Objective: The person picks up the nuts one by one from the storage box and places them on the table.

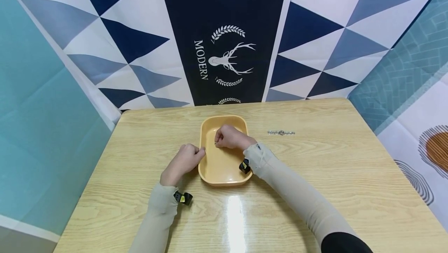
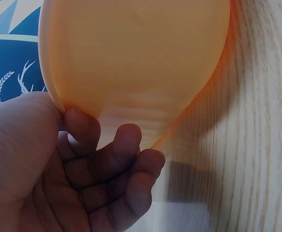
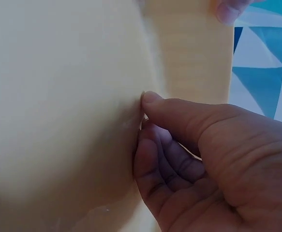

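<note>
A yellow-orange plastic basin (image 1: 224,169) with rounded corners stands on the table. At its left side my left hand (image 1: 185,161) grips the rim; the left wrist view shows the thumb at the rim and the curled fingers against the basin wall (image 2: 141,53). My right hand (image 1: 231,137) reaches down inside, thumb and fingertips close to the basin's floor. In the right wrist view, the right hand (image 3: 203,150) has its thumb and forefinger nearly together, pinching a tiny pale thing whose kind is too small to tell. The fingers hide most of it.
A silvery bracelet-like strip (image 1: 281,132) with a round centre lies on the wooden table (image 1: 315,167), right of the basin. Behind the table hangs a patterned cloth (image 1: 227,66) with a deer head. Teal cloth (image 1: 45,109) covers the left side.
</note>
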The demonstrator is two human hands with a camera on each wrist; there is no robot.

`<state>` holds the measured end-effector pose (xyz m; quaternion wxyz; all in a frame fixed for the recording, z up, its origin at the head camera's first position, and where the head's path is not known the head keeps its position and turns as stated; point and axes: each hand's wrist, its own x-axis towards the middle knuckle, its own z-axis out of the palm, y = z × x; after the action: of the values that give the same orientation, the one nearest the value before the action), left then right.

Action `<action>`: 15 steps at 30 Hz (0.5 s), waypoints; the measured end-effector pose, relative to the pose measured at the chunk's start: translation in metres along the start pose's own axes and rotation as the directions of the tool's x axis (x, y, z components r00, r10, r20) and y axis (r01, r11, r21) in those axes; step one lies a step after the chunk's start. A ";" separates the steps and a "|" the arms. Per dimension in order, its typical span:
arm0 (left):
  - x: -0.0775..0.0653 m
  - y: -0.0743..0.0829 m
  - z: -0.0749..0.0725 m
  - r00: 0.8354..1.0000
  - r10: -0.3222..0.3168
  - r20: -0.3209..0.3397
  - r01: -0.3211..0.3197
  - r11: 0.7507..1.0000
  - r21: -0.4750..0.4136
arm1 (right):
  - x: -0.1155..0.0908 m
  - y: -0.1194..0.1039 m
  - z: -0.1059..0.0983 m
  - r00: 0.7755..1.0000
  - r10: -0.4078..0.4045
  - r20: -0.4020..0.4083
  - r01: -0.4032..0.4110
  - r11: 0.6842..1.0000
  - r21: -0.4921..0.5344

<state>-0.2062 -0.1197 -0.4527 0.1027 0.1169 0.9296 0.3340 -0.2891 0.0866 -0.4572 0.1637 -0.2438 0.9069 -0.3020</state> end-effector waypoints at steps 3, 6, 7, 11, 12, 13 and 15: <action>0.000 0.000 -0.001 1.000 -0.005 0.001 0.005 1.000 0.000 | 0.000 -0.002 0.000 1.000 -0.007 -0.004 0.007 1.000 -0.014; -0.001 0.001 -0.002 1.000 -0.009 0.003 0.009 1.000 -0.003 | 0.000 -0.002 -0.001 1.000 -0.012 -0.008 0.011 1.000 -0.025; -0.001 0.001 -0.002 1.000 -0.009 0.002 0.009 1.000 -0.004 | 0.000 -0.003 -0.001 1.000 -0.009 -0.007 0.009 1.000 -0.024; 0.000 0.000 -0.002 1.000 -0.010 0.003 0.010 1.000 -0.006 | -0.001 -0.002 -0.001 1.000 -0.007 -0.001 0.007 1.000 -0.020; 0.000 0.000 -0.001 1.000 -0.009 0.003 0.009 1.000 -0.006 | -0.001 -0.002 -0.001 1.000 -0.009 0.001 0.009 1.000 -0.017; 0.000 0.000 -0.001 1.000 -0.008 0.004 0.008 1.000 -0.007 | -0.001 -0.001 -0.001 1.000 -0.013 0.004 0.013 1.000 -0.018; 0.000 0.000 -0.001 1.000 -0.001 0.004 0.001 1.000 -0.005 | -0.002 0.000 -0.001 1.000 -0.026 0.006 0.027 0.999 -0.026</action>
<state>-0.2062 -0.1199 -0.4520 0.1050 0.1170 0.9286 0.3361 -0.2881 0.0883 -0.4559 0.1591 -0.2587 0.9070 -0.2918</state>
